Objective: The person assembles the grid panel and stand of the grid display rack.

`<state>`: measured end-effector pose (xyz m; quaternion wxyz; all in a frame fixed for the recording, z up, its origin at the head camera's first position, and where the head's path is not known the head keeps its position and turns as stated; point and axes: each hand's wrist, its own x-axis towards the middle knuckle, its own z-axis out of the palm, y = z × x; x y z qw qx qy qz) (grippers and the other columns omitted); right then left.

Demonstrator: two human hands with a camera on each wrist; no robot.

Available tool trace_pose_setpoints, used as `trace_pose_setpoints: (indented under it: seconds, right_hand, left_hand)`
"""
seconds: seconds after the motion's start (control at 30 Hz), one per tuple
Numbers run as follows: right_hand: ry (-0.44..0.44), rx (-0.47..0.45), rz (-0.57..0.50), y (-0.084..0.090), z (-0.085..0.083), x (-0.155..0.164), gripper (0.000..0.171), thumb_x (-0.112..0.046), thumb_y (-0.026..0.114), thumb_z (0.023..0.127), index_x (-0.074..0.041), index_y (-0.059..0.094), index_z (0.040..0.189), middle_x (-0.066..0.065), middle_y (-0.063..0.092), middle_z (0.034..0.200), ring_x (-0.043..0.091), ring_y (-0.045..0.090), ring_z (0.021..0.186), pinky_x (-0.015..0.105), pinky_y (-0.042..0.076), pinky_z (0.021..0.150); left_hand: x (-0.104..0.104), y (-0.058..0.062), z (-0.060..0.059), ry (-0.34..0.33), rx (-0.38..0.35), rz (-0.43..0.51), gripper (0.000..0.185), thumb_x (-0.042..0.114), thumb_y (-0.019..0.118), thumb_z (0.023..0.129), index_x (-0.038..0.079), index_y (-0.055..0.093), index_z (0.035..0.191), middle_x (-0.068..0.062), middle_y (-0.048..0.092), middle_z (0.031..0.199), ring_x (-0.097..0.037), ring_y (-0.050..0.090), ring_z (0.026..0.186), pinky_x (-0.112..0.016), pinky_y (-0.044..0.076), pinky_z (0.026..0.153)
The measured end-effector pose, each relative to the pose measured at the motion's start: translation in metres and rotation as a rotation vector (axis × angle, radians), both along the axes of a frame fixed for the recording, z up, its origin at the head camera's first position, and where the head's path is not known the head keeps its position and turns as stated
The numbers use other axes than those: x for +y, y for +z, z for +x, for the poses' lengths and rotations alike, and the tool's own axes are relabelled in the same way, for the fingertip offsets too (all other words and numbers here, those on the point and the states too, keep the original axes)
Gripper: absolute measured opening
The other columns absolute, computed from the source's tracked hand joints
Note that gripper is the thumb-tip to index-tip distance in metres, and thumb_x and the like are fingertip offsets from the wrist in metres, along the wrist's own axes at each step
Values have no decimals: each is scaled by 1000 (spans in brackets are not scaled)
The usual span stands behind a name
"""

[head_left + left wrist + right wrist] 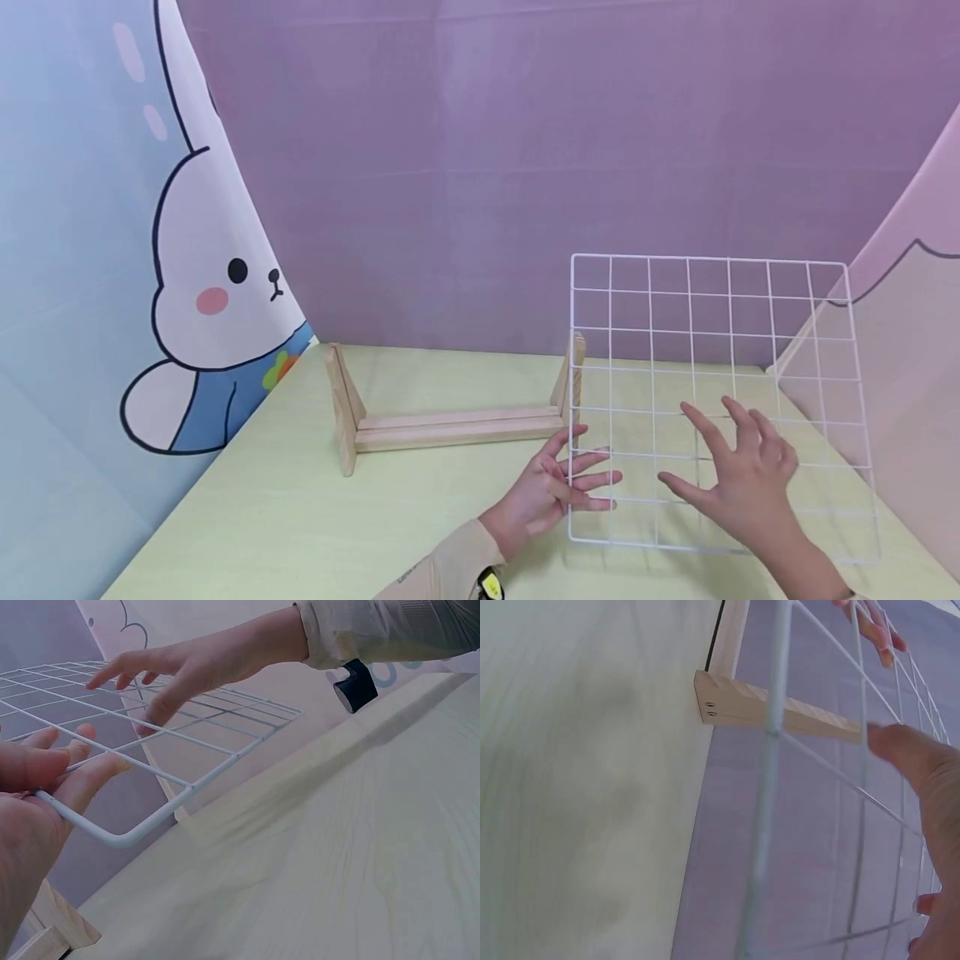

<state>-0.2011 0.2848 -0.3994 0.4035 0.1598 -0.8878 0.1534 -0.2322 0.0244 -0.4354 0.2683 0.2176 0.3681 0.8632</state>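
A white wire grid panel (708, 259) is held upright at the right of the head view, its bottom edge low over the table. My left hand (546, 490) grips its left edge near the lower corner; in the left wrist view the thumb and fingers close around the frame rod (157, 822). Spread wide, my right hand (750, 483) is at the panel's lower middle with straight fingers and holds nothing. Whether its fingertips touch the wires I cannot tell. Behind the panel's left edge stands a wooden rack (457, 429) with two slanted end pieces joined by rails.
The pale yellow-green table (300, 533) runs back to a purple backdrop (450, 167). A blue panel with a cartoon rabbit (202, 317) lines the left side, and a pink-and-beige one (915, 358) the right. A wooden end piece (742, 703) shows in the right wrist view.
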Motion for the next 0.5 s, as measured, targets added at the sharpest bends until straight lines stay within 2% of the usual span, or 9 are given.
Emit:
trace_pose_setpoints:
  seconds: [0.27,0.5]
  right_hand:
    - [-14,31,23,0,-1,-3,69,-75,30,93,-27,51,138,30,39,134,60,26,121,81,16,85]
    - [-49,44,47,3,-2,-3,63,-72,27,96,-34,50,141,25,46,127,59,32,119,87,7,90]
  left_hand:
    - [-1,2,2,-24,19,25,85,-34,36,76,26,46,136,-1,68,119,-29,64,115,-54,49,95]
    - [-1,0,2,-49,44,48,85,-34,35,76,29,49,131,2,69,117,-25,65,112,-54,48,95]
